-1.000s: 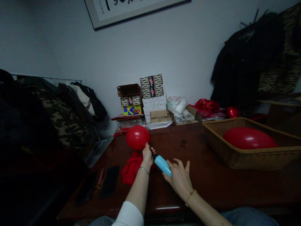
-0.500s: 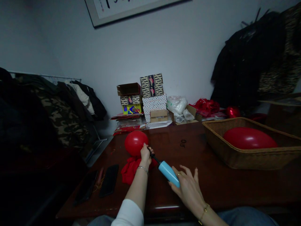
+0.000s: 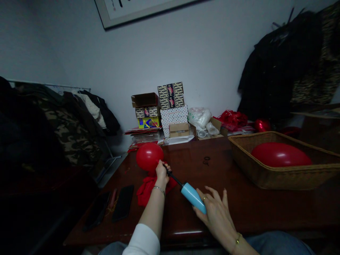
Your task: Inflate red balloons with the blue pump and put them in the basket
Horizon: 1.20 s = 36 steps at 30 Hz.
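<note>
My left hand (image 3: 162, 172) is closed around the neck of a red balloon (image 3: 149, 156) and the black nozzle end of a balloon pump. The pump's light-blue barrel (image 3: 193, 197) slants down toward me, with a length of black shaft showing between the barrel and my left hand. Around the barrel's near end, my right hand (image 3: 216, 212) grips with thumb and index finger while its other fingers stretch out. Beneath the balloon and partly behind my left wrist lies a crumpled red cloth-like heap (image 3: 146, 191).
A wicker basket (image 3: 265, 180) holding a larger red balloon (image 3: 281, 154) stands at the right. Two dark phone-like slabs (image 3: 123, 203) lie left on the brown table (image 3: 186, 223). Small black loops (image 3: 206, 160) lie mid-table. Stacked boxes (image 3: 174, 122) stand at the back.
The blue barrel and my right hand have drawn back toward me and rightward, exposing more black shaft. My left hand and the balloon have shifted slightly left.
</note>
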Available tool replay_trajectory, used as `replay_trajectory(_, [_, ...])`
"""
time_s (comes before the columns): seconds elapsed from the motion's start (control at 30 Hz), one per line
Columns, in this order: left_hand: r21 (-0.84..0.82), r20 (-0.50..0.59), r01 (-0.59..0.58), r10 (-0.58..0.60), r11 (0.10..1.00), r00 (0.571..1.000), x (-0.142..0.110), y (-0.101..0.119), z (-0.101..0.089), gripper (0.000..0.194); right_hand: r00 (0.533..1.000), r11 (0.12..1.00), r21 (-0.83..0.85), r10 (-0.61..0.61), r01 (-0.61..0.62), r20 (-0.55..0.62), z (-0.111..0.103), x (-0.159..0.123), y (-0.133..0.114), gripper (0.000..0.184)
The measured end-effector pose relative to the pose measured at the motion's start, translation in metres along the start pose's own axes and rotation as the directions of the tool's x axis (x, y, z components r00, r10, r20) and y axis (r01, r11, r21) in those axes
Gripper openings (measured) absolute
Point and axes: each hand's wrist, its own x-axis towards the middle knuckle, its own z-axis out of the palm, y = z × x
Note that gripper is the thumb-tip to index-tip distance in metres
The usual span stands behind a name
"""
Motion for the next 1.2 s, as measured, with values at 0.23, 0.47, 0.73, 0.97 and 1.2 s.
replay_trajectory(0.23, [0.026,-0.031,0.038,-0.037,0.999,0.999,-0.012,-0.006,0.005,0.025,0.999,1.000,0.003,-0.015,0.015,-0.029,0.015,0.040,-0.028,0.047])
replay_trajectory(0.47, [0.067,-0.036,0.039,-0.036,0.997,0.999,-0.012,-0.007,-0.001,0.026,0.999,1.000,0.014,-0.010,0.010,-0.033,0.026,0.043,-0.033,0.047])
replay_trajectory(0.73, [-0.005,0.026,0.077,-0.077,0.997,0.997,-0.009,-0.008,-0.005,0.030,1.000,0.999,0.036,0.002,-0.002,0.005,0.014,0.018,-0.014,0.048])
replay_trajectory(0.97, [-0.070,0.029,0.112,-0.110,0.991,0.994,-0.010,-0.001,-0.002,0.030,1.000,1.000,0.007,-0.023,0.023,-0.016,0.004,-0.013,0.009,0.049])
replay_trajectory(1.2, [-0.103,0.049,0.119,-0.114,0.988,0.992,-0.011,-0.001,-0.001,0.028,0.999,1.000,0.006,-0.024,0.024,-0.032,0.000,-0.009,0.005,0.046])
